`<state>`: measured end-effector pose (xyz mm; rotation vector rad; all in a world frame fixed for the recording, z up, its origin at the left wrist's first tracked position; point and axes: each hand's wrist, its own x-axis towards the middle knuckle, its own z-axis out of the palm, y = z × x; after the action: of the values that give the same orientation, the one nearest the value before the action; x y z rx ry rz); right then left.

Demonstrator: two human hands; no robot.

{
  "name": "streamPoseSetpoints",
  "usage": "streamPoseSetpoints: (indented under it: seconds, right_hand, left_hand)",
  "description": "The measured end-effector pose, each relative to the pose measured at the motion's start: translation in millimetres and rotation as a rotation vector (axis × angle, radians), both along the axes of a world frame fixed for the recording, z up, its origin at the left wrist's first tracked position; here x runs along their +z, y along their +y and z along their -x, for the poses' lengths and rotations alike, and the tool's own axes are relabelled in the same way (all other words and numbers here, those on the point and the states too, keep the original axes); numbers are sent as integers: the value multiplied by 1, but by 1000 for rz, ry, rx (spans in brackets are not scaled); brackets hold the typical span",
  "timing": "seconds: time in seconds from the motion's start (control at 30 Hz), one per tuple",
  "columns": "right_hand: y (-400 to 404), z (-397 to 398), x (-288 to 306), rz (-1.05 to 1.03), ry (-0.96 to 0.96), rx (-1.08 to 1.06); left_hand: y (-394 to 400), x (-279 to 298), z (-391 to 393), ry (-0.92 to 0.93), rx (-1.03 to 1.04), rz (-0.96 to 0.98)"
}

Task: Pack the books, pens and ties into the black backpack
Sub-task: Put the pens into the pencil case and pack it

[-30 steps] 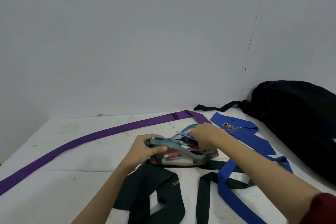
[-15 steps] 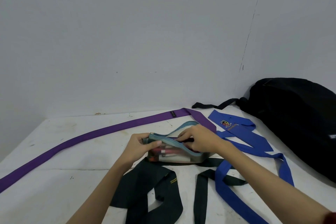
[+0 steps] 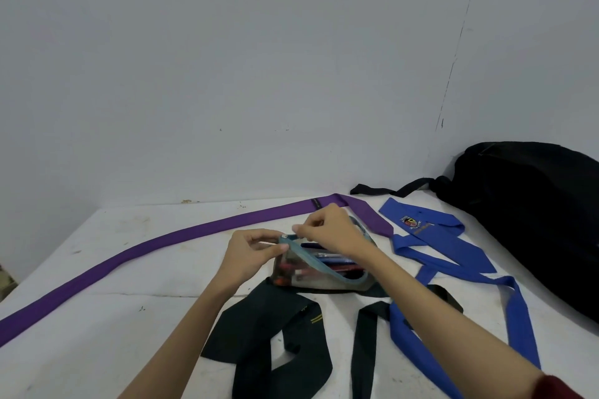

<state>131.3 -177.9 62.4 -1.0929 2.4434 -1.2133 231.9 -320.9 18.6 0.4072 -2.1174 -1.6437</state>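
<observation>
A clear pencil pouch (image 3: 319, 272) with a teal zipper edge lies in the middle of the white table, with several pens (image 3: 334, 261) inside. My left hand (image 3: 251, 253) pinches the pouch's left end. My right hand (image 3: 330, 230) pinches the zipper at that same end, just above it. A purple tie (image 3: 168, 241) stretches across the table to the left. To the right lies a blue tie (image 3: 447, 256) with a crest, and a dark green tie (image 3: 278, 334) lies in front, partly under the pouch. The black backpack (image 3: 538, 214) sits at the far right.
The white table (image 3: 97, 317) meets a grey wall at the back. A black strap (image 3: 389, 189) of the backpack trails along the table's back edge. The table's left edge runs diagonally at the far left.
My right hand has come out of the pouch and moved left to the zipper at the left end. My left hand has kept its hold on that end.
</observation>
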Motion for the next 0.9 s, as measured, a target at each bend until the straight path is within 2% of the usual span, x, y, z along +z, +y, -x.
streamPoseSetpoints:
  seconds: [0.17,0.2,0.33,0.43,0.63,0.9]
  right_hand:
    - [-22,-17,-10,1,1,-89]
    - [-23,-20,-10,-18,48,-98]
    - [-24,-31,-7,-280,529,-91]
    - [-22,-30,-9,-436,693,-88]
    - [8,-6,-14,-623,750,-157]
    - [23,7,-22,-596,754,-212]
  left_hand:
    - [0,2,-5,5,16,6]
    - [-1,2,-5,9,24,-3]
    - [1,-5,-3,30,72,-59]
    - [3,-10,-3,41,100,-158]
    - [-9,-12,-21,63,151,-297]
    - [-17,4,-26,-36,91,-68]
